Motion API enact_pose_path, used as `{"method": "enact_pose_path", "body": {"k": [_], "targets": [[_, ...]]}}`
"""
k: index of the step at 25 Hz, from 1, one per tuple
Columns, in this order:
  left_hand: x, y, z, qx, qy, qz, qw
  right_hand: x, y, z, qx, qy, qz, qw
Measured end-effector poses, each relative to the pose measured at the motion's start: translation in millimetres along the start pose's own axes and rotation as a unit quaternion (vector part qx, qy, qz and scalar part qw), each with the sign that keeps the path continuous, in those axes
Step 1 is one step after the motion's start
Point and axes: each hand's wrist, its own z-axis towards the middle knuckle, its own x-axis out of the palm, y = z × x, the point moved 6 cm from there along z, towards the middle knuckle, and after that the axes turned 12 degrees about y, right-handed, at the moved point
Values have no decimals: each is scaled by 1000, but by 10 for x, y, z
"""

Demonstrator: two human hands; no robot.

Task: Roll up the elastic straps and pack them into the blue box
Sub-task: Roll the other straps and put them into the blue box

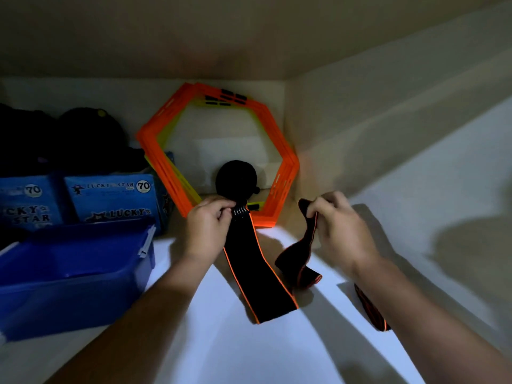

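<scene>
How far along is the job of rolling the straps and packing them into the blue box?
Early. One black roll may be done, but it stands outside the box. The left hand pinches a strap by its hooked end; the right hand grips another loose length. No roll shows in the box; rolling and packing remain.

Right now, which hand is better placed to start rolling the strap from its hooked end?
Left: the left hand pinches the hooked end of the strap; the right hand grips a twisted section elsewhere.

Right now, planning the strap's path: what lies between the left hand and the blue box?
Only bare white shelf separates the left hand, pinching the strap, from the blue box, in the head view.
</scene>
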Motion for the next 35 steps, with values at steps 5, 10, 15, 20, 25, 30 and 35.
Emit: {"method": "enact_pose_path", "body": {"k": [5, 10, 15, 20, 25, 30, 35], "targets": [[-400, -100, 285, -45, -41, -162, 985, -469, 443, 137, -153, -84, 73, 982], [-363, -100, 294, -131, 5, -376, 917, 58, 413, 239, -147, 104, 39, 983], [-142, -28, -60, -144, 124, -407, 893, 590, 284, 8, -108, 226, 52, 967], [-5, 60, -292, -165, 173, -317, 918, 597, 421, -123, -127, 269, 32, 954], [55, 131, -397, -150, 172, -242, 943, 1055, 415, -544, -142, 481, -25, 865], [114, 178, -492, -174, 192, -217, 941, 1143, 447, -678, -164, 460, -10, 873], [104, 119, -512, -209, 177, -280, 920, 1087, 587, -798, -192, 466, 7, 864]]}}
